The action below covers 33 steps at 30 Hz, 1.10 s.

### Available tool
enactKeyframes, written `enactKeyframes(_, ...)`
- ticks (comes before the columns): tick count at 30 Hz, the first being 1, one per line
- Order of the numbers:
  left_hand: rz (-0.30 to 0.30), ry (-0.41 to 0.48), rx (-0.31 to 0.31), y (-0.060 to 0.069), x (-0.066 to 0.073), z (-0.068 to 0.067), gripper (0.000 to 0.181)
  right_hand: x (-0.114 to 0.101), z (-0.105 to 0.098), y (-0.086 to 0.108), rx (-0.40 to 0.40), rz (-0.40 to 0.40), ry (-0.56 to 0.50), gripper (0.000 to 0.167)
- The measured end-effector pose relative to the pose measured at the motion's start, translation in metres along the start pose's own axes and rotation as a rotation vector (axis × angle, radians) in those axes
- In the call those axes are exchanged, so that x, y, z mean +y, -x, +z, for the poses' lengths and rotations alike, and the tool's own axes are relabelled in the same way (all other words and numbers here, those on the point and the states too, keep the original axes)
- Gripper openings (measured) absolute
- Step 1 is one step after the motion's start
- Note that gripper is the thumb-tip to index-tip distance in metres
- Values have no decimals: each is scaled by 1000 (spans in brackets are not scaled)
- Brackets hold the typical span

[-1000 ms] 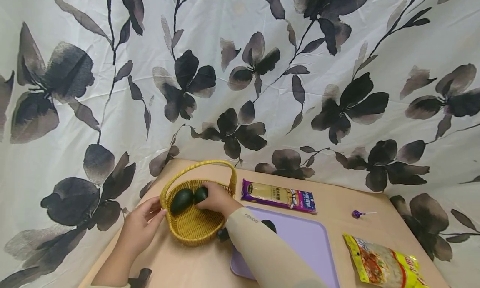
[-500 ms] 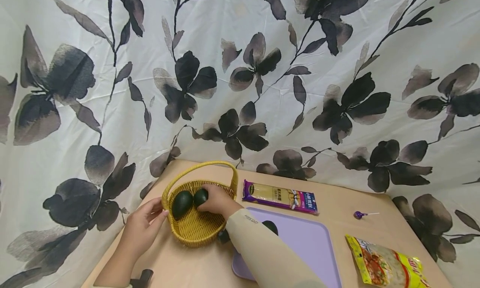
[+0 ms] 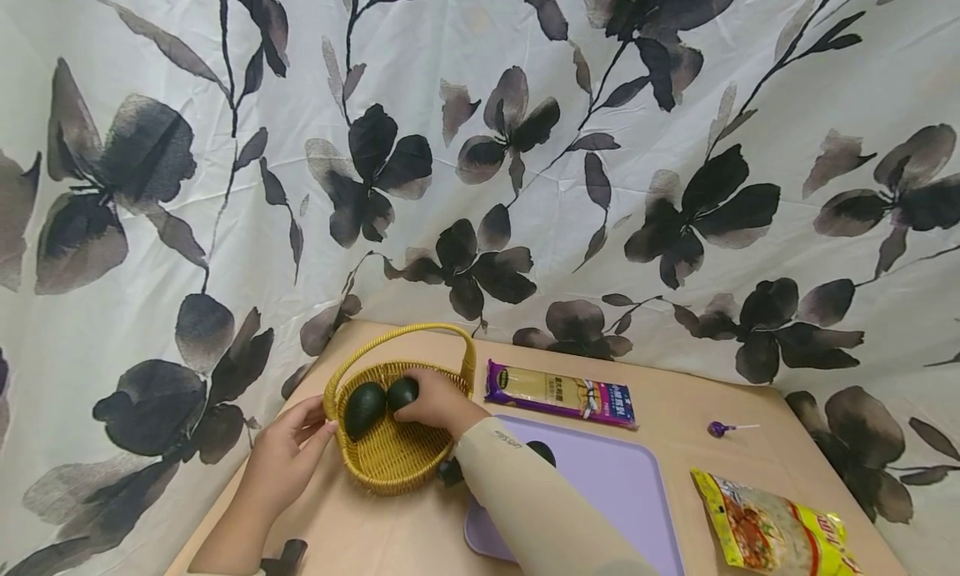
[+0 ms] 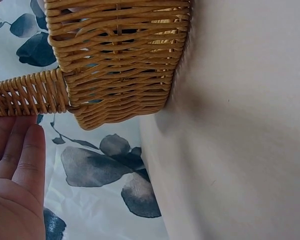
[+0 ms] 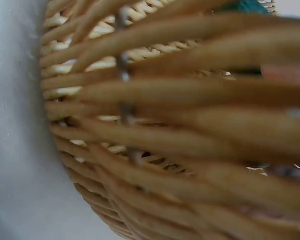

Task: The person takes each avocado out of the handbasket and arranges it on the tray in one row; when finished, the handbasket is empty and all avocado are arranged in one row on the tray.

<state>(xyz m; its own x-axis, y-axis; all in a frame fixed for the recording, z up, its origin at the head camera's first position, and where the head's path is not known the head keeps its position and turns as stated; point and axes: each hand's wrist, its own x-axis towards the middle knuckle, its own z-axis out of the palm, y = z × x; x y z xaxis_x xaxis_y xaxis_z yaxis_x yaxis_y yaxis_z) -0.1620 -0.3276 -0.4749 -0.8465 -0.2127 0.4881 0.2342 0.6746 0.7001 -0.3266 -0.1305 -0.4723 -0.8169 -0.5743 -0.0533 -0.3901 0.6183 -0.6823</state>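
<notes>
Dark green avocado point(image 3: 402, 393), one, inside the yellow wicker basket point(image 3: 390, 478), gripped by the right hand point(image 3: 437, 403); left hand point(image 3: 283, 455), fingers extended, touching the basket's handle point(image 4: 30, 93) at its left. Second avocado point(image 3: 364, 410), in the basket, left of the first. Right of the basket, near to far: lilac tray point(image 3: 622, 497), yellow food packet point(image 3: 776, 522), purple lollipop point(image 3: 720, 429), pasta packet point(image 3: 558, 393).

Floral cloth point(image 3: 480, 192) behind beige table point(image 3: 375, 530)

Three avocados point(image 3: 365, 410), two packets point(image 3: 558, 393), one basket point(image 3: 390, 481), one tray point(image 3: 611, 493), one lollipop point(image 3: 718, 429).
</notes>
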Motion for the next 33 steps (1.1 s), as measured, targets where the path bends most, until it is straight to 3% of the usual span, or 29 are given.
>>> enactKeyframes(21, -30, 17, -27, -1, 4, -3, 36, -11, -25, 25, -57, -78, -36, 77)
enactKeyframes(33, -42, -8, -36, -2, 7, -7, 37, -25, -41, 48, 20, -150, -70, 75)
